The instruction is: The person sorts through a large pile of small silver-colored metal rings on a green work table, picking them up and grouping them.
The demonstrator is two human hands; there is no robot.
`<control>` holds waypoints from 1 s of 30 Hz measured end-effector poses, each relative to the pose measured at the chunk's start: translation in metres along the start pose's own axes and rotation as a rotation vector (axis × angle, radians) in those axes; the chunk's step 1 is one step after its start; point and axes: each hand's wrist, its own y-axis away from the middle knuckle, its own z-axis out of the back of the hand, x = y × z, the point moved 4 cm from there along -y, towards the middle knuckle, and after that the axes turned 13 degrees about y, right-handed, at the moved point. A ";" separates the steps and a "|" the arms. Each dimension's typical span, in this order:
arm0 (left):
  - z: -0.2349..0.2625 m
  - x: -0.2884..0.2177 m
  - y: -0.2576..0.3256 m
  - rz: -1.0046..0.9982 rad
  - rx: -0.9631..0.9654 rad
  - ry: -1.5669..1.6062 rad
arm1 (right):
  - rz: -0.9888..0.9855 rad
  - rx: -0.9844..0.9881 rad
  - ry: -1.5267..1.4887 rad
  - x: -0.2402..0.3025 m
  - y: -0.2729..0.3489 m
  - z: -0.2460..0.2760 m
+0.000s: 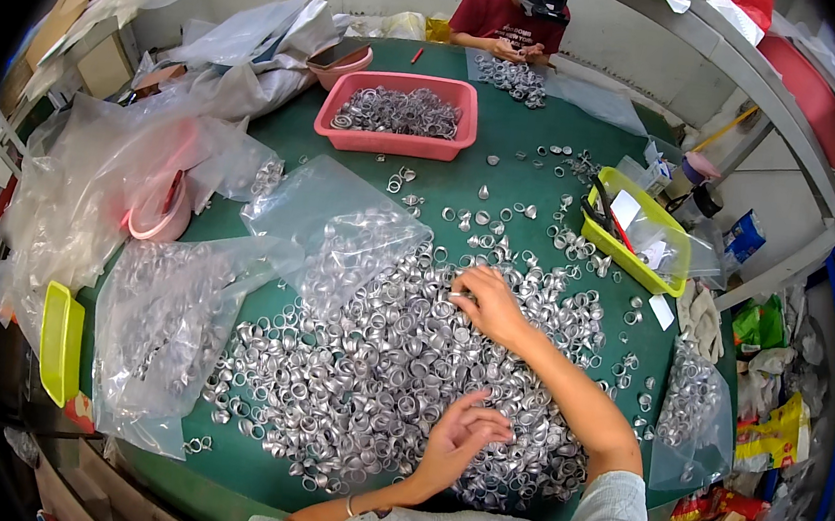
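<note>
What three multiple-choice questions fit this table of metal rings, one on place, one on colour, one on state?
1. Where does the right hand rest?
A. on the heap of metal rings
B. in the yellow tray
C. on a plastic bag
2. What colour is the basket of rings?
A. blue
B. pink
C. white
3. How is the left hand?
A. a fist
B. flat
C. palm up, fingers curled

A: it touches the far side of the heap.
B: its rim is pink.
C: its open palm faces up.
</note>
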 end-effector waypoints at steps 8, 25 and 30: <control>0.020 -0.019 0.001 -0.008 -0.184 0.260 | 0.094 0.570 -0.654 0.055 0.036 0.037; 0.009 -0.017 0.003 0.248 0.069 -0.155 | -0.170 0.191 -0.033 -0.022 -0.022 -0.017; 0.008 -0.014 0.003 0.259 0.104 -0.169 | 0.042 0.052 -0.032 0.012 -0.035 -0.026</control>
